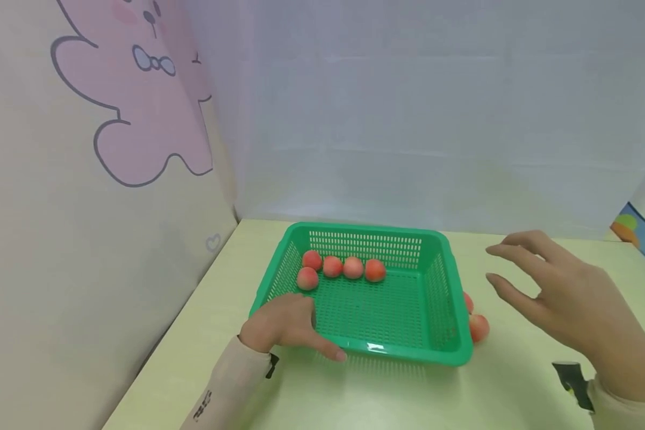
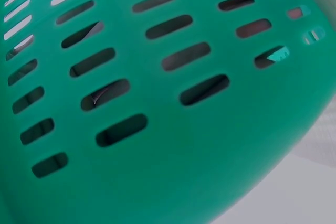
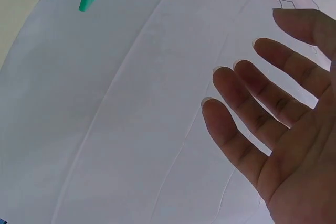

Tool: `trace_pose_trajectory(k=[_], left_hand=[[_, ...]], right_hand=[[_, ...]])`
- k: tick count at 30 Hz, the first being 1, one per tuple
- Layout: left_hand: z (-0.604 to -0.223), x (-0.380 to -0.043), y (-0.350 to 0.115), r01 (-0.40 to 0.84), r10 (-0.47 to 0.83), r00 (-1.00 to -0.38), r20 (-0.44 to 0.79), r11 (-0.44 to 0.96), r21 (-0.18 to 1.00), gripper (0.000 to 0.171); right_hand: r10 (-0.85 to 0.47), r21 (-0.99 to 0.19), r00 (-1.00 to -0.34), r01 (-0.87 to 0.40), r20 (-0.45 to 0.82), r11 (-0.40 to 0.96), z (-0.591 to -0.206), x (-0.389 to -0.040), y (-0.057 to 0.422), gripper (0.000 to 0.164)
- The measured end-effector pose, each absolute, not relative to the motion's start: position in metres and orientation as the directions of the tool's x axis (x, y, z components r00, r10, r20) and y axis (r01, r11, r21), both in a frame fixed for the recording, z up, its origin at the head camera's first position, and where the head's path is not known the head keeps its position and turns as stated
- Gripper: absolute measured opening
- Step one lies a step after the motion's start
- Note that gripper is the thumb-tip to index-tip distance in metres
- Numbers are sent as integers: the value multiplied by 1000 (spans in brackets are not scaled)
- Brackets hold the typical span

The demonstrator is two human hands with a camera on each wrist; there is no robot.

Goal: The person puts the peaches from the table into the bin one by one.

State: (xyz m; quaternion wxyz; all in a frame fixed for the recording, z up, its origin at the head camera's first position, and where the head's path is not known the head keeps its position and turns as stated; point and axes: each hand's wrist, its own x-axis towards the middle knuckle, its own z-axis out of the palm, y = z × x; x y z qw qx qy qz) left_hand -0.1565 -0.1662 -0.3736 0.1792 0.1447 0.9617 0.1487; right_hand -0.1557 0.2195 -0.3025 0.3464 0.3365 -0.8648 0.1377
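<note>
Green plastic basket (image 1: 376,310) on a pale yellow table (image 1: 387,397), with five peaches (image 1: 332,267) inside at far left. The left hand (image 1: 282,322) grips its near left corner; the right hand (image 1: 580,292), fingers loosely bent, holds nothing above the table's right side. Two loose peaches (image 1: 479,328) lie beside the basket's right wall, partly hidden: a shove rightward could set them rolling, and a tilt could send the inner five tumbling and bruise them. A creased whitish sheet (image 1: 441,119) backs the table; a pink cartoon bear (image 1: 140,113) decorates the left wall (image 1: 59,251).
</note>
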Motion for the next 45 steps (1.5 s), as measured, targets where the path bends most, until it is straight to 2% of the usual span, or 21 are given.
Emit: trace_pose_trajectory(k=[8, 23, 27, 31, 34, 40, 45], left_hand=[[-374, -156, -164, 228, 335, -891, -306, 914, 336, 73], [-375, -157, -167, 248, 353, -886, -301, 909, 335, 71], [-374, -158, -166, 246, 348, -887, -304, 912, 327, 72], [-374, -158, -166, 240, 345, -885, -311, 913, 331, 71], [-374, -158, -167, 236, 342, -886, -312, 913, 331, 71], [-375, -158, -167, 238, 342, -889, -303, 913, 332, 72], [-376, -158, -166, 240, 342, -890, -301, 913, 328, 72]], right_hand=[[-478, -41, -611, -642, 631, 766, -308, -159, 225, 38], [-460, -160, -768, -574, 446, 803, -326, -176, 233, 30], [-473, -173, -807, -553, 353, 815, -330, -179, 235, 32], [-474, -226, -858, -511, 198, 830, -331, -182, 239, 39], [-493, -262, -864, -502, 107, 824, -334, -186, 239, 40], [-541, -284, -836, -543, 95, 790, -344, -193, 238, 29], [-564, -323, -824, -551, 61, 770, -354, -198, 237, 28]])
